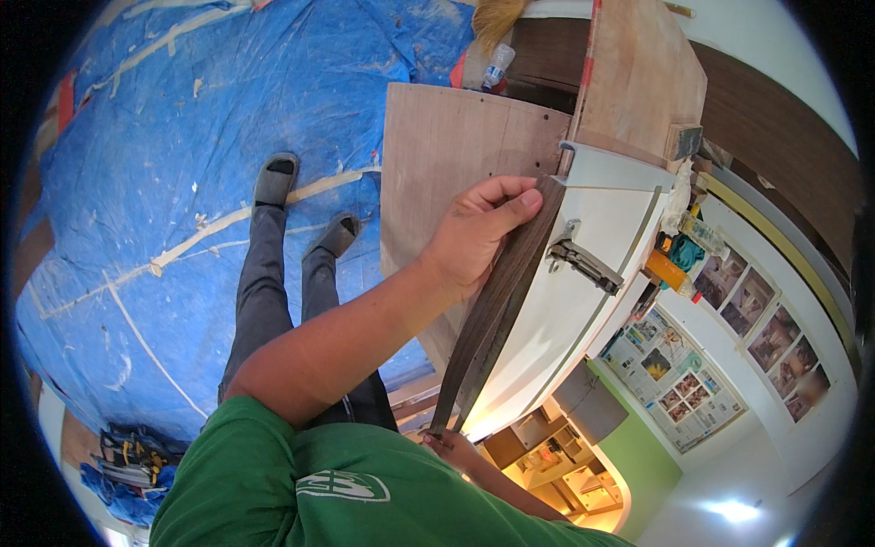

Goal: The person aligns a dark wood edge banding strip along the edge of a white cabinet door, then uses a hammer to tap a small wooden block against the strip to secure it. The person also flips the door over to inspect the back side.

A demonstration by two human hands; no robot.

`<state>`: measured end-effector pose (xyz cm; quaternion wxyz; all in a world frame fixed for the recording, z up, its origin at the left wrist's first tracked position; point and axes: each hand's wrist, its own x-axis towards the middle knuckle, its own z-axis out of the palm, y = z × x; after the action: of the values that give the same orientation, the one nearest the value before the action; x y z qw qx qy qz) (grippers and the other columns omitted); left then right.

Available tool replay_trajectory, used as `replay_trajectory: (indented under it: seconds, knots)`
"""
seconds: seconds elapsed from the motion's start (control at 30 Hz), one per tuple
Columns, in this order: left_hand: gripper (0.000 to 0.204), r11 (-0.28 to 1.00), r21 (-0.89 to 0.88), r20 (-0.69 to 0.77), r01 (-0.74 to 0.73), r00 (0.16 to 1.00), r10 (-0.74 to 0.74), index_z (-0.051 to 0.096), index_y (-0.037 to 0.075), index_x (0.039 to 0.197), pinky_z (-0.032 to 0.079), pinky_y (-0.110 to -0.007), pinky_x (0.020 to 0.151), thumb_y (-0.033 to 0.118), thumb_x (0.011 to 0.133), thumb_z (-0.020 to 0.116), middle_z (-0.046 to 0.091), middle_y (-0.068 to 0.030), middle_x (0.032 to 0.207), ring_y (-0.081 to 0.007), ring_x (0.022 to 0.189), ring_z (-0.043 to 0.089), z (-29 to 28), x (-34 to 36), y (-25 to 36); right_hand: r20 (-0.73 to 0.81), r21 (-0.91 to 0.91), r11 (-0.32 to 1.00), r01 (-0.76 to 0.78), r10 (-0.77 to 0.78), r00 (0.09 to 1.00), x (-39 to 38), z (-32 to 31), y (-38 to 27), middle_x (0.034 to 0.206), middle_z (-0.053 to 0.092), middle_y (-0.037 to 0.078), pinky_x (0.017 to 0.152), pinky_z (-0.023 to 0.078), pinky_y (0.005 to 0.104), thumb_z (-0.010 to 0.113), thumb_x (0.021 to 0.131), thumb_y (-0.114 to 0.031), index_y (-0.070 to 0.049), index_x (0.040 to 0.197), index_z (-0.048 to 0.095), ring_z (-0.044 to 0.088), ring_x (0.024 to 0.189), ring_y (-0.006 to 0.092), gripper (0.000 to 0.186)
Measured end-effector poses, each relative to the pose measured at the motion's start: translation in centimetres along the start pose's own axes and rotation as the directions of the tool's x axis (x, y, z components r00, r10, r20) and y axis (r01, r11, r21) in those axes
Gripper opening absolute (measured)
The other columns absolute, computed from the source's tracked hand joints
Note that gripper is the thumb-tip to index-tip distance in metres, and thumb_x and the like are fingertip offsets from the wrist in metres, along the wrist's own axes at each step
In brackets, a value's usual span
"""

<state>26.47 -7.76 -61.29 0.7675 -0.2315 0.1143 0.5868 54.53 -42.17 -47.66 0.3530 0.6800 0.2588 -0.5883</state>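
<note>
My left hand [483,228] pinches the upper end of a long dark wood-grain strip [497,305] between thumb and fingers, along the edge of a white panel [524,346]. Lower down, my right hand [447,445] grips the other end of the strip, partly hidden behind my green shirt. A metal hinge [583,264] is fixed to the white panel just right of the strip. A pale plywood panel [428,164] stands behind my left hand.
A taped blue tarp [137,137] covers the floor under my feet, with tools [128,456] at lower left. Bottles [672,273] and odds and ends sit right of the white panel. Another plywood panel [638,82], a plastic bottle [497,66] and a broom [497,18] are at the top.
</note>
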Motion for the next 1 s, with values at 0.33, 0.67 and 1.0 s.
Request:
replay_trajectory:
  seconds: [0.33,0.67,1.0]
  knots:
    - [0.020,0.995,0.087,-0.014,-0.041,0.999,0.042,0.066,0.003,0.119,0.061,-0.029,0.083,0.014,0.102,0.064,0.074,-0.0077,0.106,-0.0140,0.093,0.072,0.3,0.0,-0.1,-0.016,-0.083,0.995,0.057,-0.058,0.998,0.9,0.1,1.5,0.114,0.073,0.019,0.094,0.052,0.0429,0.057,0.103,-0.051,-0.012,0.129,0.067,0.069,0.107,0.0319,0.048]
    - [0.017,0.994,0.104,-0.116,0.012,0.993,0.000,0.067,0.003,0.107,0.056,-0.024,0.069,0.018,0.100,0.067,0.071,-0.0044,0.089,-0.0088,0.075,0.067,1.9,-0.1,0.9,-0.017,-0.119,0.990,0.075,-0.078,0.997,1.2,0.1,2.1,0.113,0.072,0.019,0.093,0.052,0.0439,0.055,0.104,-0.050,-0.013,0.129,0.067,0.069,0.104,0.0333,0.046]
    - [0.015,0.998,0.068,-0.141,0.009,0.990,0.000,0.067,0.005,0.103,0.054,-0.024,0.063,0.020,0.099,0.069,0.069,-0.0020,0.083,-0.0072,0.068,0.063,2.5,-0.3,0.7,0.014,-0.062,0.997,0.039,-0.039,0.999,1.0,0.0,1.3,0.114,0.075,0.008,0.094,0.052,0.0331,0.063,0.104,-0.029,-0.008,0.132,0.067,0.068,0.104,0.0172,0.035]
